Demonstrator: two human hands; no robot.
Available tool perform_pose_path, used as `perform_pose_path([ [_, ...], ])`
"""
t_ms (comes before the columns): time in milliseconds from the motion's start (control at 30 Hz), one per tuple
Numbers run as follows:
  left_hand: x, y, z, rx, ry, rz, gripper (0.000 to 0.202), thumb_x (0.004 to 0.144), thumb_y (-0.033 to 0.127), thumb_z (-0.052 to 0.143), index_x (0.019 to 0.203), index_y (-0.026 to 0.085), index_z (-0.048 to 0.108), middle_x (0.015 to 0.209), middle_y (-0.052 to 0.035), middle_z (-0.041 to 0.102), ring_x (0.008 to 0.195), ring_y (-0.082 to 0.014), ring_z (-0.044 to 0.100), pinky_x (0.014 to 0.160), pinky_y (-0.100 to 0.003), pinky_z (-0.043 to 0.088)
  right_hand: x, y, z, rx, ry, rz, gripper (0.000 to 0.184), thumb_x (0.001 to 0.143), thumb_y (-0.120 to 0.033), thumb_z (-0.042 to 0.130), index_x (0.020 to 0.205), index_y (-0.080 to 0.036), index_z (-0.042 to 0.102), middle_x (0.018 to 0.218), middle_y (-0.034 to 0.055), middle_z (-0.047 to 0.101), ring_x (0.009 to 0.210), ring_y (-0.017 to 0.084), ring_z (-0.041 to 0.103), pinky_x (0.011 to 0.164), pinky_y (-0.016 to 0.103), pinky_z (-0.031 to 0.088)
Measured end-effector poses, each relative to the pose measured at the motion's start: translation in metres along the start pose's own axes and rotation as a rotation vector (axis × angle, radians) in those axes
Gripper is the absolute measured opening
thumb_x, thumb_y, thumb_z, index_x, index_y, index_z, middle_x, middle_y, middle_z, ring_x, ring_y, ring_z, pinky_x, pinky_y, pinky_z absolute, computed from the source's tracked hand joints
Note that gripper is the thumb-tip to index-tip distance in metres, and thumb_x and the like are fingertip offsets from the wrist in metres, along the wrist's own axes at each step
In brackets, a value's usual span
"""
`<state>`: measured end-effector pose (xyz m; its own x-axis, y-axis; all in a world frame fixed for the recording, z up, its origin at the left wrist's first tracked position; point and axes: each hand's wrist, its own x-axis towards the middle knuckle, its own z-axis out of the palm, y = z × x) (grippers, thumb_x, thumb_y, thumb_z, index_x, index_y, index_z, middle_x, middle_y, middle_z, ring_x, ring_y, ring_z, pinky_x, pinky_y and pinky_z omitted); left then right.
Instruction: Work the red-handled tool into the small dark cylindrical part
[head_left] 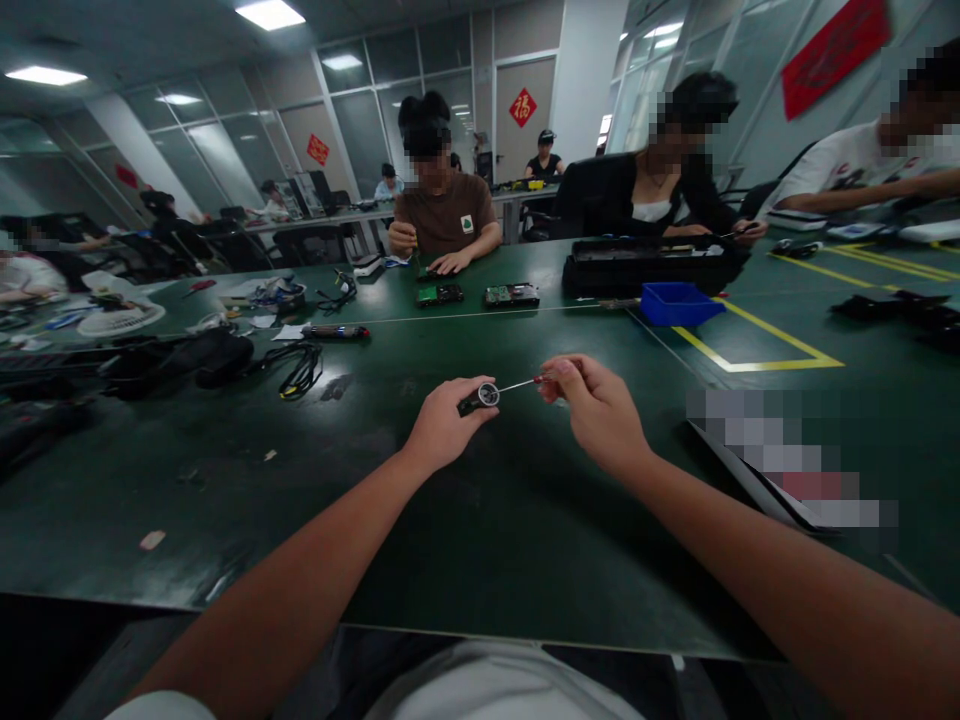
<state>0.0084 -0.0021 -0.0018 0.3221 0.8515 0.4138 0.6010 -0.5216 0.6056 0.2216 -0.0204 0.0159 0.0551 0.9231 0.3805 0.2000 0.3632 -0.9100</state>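
My left hand [448, 418] is closed round a small dark cylindrical part [488, 394] with a silver ring at its open end, which faces right. In my right hand [598, 408] I grip a screwdriver [519, 384] with a red collar and a thin metal shaft. The shaft points left, and its tip meets the ringed end of the part; whether it sits inside I cannot tell. My fingers hide most of the screwdriver's handle. Both hands are held above the green table [480, 560].
Across the table a person in a brown shirt works near two green circuit boards [439, 295]. A blue bin [679, 303] stands beside yellow tape, with a long black casing [652, 268] behind it. Coiled black cable [301, 372] lies left; papers [780, 465] lie right.
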Motion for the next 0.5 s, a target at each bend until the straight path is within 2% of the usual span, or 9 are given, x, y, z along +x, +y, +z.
perform_pose_path([
  [67,0.0,0.0,-0.001,0.007,-0.016,0.039,0.039,0.085,0.022,0.072,0.124,0.025,0.066,0.122,-0.0047,0.069,0.115,-0.0233,0.06,0.103,-0.043,0.043,0.005,0.005,0.001,0.194,0.037,0.143,0.028,0.094,-0.048,0.052,0.09,-0.022,0.062,0.077,0.0027,0.063,0.069,0.018,0.061,0.071,0.036,0.052],
  [133,0.001,-0.001,-0.001,0.021,-0.031,0.05,0.039,0.086,0.023,0.071,0.125,0.026,0.065,0.123,-0.0043,0.069,0.116,-0.0235,0.059,0.104,-0.044,0.042,0.01,0.011,0.0,0.396,-0.011,0.318,0.028,0.092,-0.047,0.054,0.082,-0.022,0.06,0.068,-0.0004,0.057,0.06,0.016,0.056,0.072,0.038,0.054],
  [200,0.002,-0.003,-0.001,0.032,-0.031,0.042,0.039,0.086,0.023,0.071,0.125,0.027,0.065,0.122,-0.0038,0.069,0.115,-0.0233,0.06,0.103,-0.044,0.042,0.014,0.016,0.0,0.484,-0.002,0.386,0.027,0.091,-0.045,0.055,0.08,-0.021,0.06,0.065,-0.0014,0.055,0.058,0.014,0.054,0.073,0.037,0.055],
  [333,0.002,-0.006,0.001,0.043,-0.03,0.044,0.04,0.085,0.023,0.073,0.123,0.027,0.066,0.119,-0.0031,0.07,0.111,-0.0222,0.061,0.101,-0.042,0.043,0.014,0.021,0.0,0.316,0.098,0.238,0.027,0.091,-0.047,0.057,0.085,-0.021,0.062,0.074,0.0014,0.064,0.065,0.016,0.061,0.066,0.033,0.052],
  [500,0.001,-0.005,0.002,0.044,-0.03,0.052,0.041,0.084,0.026,0.074,0.124,0.027,0.066,0.118,-0.0031,0.07,0.11,-0.0229,0.061,0.1,-0.043,0.043,0.005,0.01,0.0,0.014,0.071,0.049,0.026,0.096,-0.045,0.051,0.093,-0.021,0.063,0.078,0.0028,0.067,0.069,0.017,0.063,0.068,0.034,0.05],
])
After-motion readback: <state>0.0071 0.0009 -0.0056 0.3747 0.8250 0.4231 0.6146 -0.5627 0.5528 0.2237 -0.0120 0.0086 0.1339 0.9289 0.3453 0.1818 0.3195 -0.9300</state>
